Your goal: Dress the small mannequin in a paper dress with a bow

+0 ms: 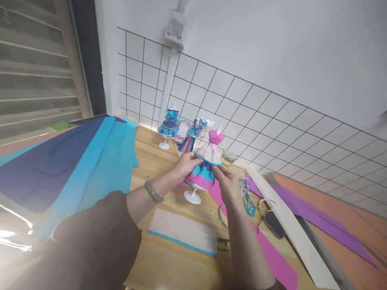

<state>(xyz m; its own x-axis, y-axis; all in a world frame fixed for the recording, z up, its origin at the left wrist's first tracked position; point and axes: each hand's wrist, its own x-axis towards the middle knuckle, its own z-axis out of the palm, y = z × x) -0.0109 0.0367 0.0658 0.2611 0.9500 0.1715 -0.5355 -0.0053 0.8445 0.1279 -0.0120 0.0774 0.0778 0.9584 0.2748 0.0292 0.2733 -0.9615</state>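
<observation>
The dress is on its small white stand near the middle of the bench, between both hands. Its long axis runs up through the stand; in this tilted view it slants from the base at lower left to the neck at upper right, the same lean as the blue dress behind. The pink bodice points up, and the white skirt flares down and outward over a lower skirt banded in blue, turquoise and pink.

The left hand has thumb and fingers closed on the left edge of the turquoise hem — the right hand pinches the same hem at its right side.

Nearer the wearer lies a pale strip, flat, its long side running left to right with a slight drop, its blue edge facing the wearer. A green and yellow tool shows at its right end, partly hidden by the right forearm. Beyond that arm lie a turquoise ribbon, a dark device and a pink sheet — the sheet slanting down to the right
</observation>
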